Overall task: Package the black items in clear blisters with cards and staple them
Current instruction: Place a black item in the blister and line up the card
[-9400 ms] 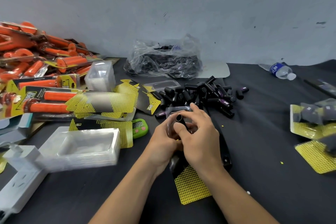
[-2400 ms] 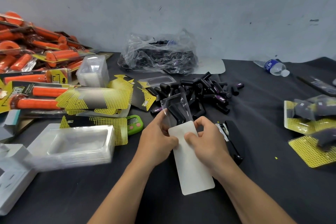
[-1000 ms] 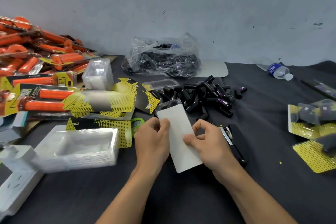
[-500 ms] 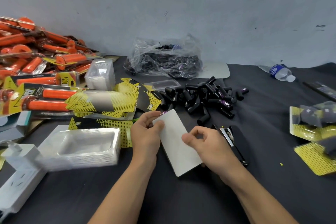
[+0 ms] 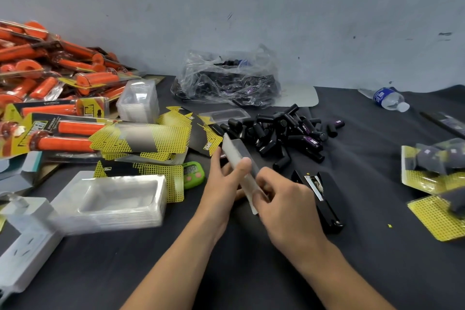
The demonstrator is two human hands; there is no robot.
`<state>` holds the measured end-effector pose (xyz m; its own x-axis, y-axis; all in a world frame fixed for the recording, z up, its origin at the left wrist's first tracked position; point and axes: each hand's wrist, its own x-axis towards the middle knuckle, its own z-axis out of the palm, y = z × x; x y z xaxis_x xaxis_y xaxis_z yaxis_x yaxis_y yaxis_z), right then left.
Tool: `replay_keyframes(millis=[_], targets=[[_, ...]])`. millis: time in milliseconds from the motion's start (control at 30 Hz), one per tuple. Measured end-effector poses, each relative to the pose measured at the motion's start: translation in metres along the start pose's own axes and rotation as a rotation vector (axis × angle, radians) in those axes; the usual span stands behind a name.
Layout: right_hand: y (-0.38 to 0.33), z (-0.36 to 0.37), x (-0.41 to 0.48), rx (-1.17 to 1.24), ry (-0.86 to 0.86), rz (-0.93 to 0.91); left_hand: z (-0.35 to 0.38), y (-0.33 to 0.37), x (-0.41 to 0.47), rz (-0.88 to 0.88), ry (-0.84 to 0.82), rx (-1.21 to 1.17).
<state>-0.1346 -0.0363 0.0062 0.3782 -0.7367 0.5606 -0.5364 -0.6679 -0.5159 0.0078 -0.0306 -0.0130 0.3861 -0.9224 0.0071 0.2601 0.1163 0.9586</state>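
Observation:
Both hands hold one package (image 5: 239,158), a card with its white back turned nearly edge-on toward me; the blister side is hidden. My left hand (image 5: 224,184) grips its left side, thumb over the top edge. My right hand (image 5: 284,204) pinches its lower right end. A heap of loose black items (image 5: 281,131) lies just beyond the hands. The black stapler (image 5: 319,196) lies on the dark table (image 5: 251,272) to the right of my right hand. Stacked clear blisters (image 5: 110,199) sit at the left, and yellow-black cards (image 5: 143,141) lie behind them.
Orange packaged grips (image 5: 50,88) pile up at the far left. A plastic bag of black items (image 5: 226,80) lies by the wall, a water bottle (image 5: 387,98) at the far right. Finished yellow packs (image 5: 437,176) lie at the right edge. A green timer (image 5: 192,173) and a white power strip (image 5: 22,249) are left.
The package went from lying flat with its white back up to standing nearly on edge, tilted up by both hands. My right hand shifted onto its lower end.

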Motion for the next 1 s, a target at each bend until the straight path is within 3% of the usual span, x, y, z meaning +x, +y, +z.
replay_keyframes(millis=[67, 133, 233, 333, 367, 467, 533, 700, 833, 933, 1000], targets=[[-0.007, 0.002, -0.001, -0.02, -0.041, -0.084, 0.003, 0.005, -0.001, -0.088, 0.003, -0.081], [-0.013, 0.002, -0.003, 0.11, -0.146, -0.035, 0.002, 0.009, -0.002, -0.239, 0.015, -0.259], [-0.013, 0.002, -0.006, 0.283, -0.196, 0.221, -0.006, 0.013, -0.003, -0.314, -0.042, -0.545], [-0.004, 0.0, -0.001, 0.189, -0.207, 0.439, -0.01, 0.018, -0.005, -0.275, -0.145, -0.659], [-0.002, 0.0, 0.002, 0.27, -0.246, 0.525, -0.01, 0.018, -0.006, -0.257, -0.181, -0.673], [0.0, 0.004, 0.004, 0.838, -0.398, 0.708, -0.012, 0.019, -0.007, -0.2, -0.243, -0.652], [0.0, 0.005, 0.001, 0.944, -0.431, 0.695, -0.014, 0.019, -0.006, -0.186, -0.268, -0.593], [0.005, 0.004, 0.004, 0.892, -0.317, 0.741, -0.015, 0.018, -0.003, -0.281, -0.251, -0.452], [0.006, 0.007, 0.002, 0.776, -0.283, 0.727, -0.006, 0.015, -0.005, -0.265, -0.116, -0.339], [0.007, 0.006, 0.002, 0.563, -0.321, 0.634, -0.004, 0.015, -0.003, -0.227, -0.02, -0.346], [0.011, -0.004, 0.009, 0.329, -0.233, 0.53, -0.005, 0.016, -0.002, -0.212, 0.008, -0.363]])
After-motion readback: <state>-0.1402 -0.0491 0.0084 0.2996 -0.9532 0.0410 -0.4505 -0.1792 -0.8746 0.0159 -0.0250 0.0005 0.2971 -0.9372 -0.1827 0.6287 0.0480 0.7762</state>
